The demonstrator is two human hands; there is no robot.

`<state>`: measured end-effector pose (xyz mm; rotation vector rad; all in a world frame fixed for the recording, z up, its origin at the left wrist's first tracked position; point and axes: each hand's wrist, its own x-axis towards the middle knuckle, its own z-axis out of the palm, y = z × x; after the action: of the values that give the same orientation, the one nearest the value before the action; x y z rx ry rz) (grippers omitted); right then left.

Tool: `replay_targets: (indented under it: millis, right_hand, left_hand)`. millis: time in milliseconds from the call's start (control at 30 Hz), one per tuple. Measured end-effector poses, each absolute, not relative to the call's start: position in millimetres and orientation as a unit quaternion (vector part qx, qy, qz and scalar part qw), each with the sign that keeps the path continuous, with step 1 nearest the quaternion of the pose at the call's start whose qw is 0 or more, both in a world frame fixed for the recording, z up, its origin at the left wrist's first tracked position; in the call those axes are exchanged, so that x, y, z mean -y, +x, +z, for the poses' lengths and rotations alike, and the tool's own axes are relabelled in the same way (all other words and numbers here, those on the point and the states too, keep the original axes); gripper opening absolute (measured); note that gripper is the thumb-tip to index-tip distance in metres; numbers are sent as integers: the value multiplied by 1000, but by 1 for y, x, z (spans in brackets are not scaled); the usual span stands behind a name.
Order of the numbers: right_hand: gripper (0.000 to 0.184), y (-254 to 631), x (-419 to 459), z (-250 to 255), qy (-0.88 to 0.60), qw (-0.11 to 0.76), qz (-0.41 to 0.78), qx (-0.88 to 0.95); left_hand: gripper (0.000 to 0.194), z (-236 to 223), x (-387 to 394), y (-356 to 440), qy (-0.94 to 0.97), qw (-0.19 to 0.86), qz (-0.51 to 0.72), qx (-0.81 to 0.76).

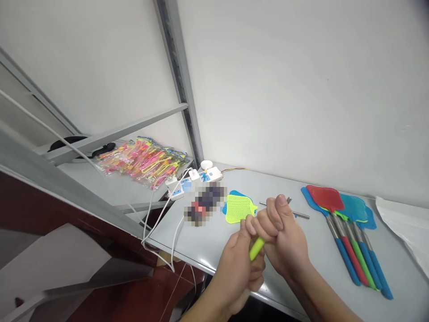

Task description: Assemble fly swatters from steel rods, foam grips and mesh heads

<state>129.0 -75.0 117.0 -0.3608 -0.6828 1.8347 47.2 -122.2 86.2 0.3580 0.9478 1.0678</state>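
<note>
My left hand (pixel 239 264) is closed around a yellow-green fly swatter handle (pixel 256 248), which slants up and away. Just above it, my right hand (pixel 284 237) makes a fist in line with the handle. A short metal rod end (pixel 290 200) shows past this fist; the grip itself is hidden by the fingers. Beyond my hands, a yellow-green perforated swatter head (pixel 239 209) lies over a blue swatter head (pixel 238 193). Loose on the table behind my right hand is a thin metal rod (pixel 303 216), partly covered by it.
Several assembled fly swatters (pixel 355 250) in red, green and blue lie at the right, near a white sheet (pixel 402 223). A power strip (pixel 194 181) with white cables and a blurred object (pixel 206 203) are at left. Bagged colourful items (pixel 144 161) rest behind the metal post (pixel 181 80).
</note>
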Motion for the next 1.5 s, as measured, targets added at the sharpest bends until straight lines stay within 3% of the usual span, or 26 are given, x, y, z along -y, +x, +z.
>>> replay_targets:
  millis: [267,400,467,533,667,767,867,1000,1133,1267,1367,1500]
  right_hand:
    - [52,117,71,100,-216,500,794,269]
    - [47,113,66,78,-234,442,773,391]
    - [53,115,57,62,-262,434,690,517]
    - [53,120,44,43,-331,418,526,663]
    - [58,128,21,0,-419,252,166,856]
    - [56,126,20,-22,-388,148,36,909]
    - [44,121,25,-30,-348,121,-29,929]
    - [41,125,25,-20,-301,197,-20,933]
    - [32,145,15,24,-348,424,106,829]
    - [17,171,22,84,-429,640,271,577]
    - [23,188,43,112,-398,695,357,481]
    - [23,208,70,118,-395,688,400,459]
  left_hand:
    - [52,67,124,35,143,767,472,-411]
    - [55,44,124,1,230,792,414,-386]
    - [47,35,127,-22,263,786,426,-364]
    - [40,27,133,-39,260,769,472,-343]
    - [25,14,148,-49,243,751,523,-323]
    - [18,9,154,-44,241,743,526,-335]
    - [17,9,153,-35,246,726,530,-362]
    - [23,11,147,-26,270,698,523,-407]
    - [33,18,142,-18,309,694,493,-424]
    - [34,28,137,-3,357,692,468,-419]
    - [33,32,134,14,391,673,470,-417]
    - [31,33,136,33,443,627,471,-435]
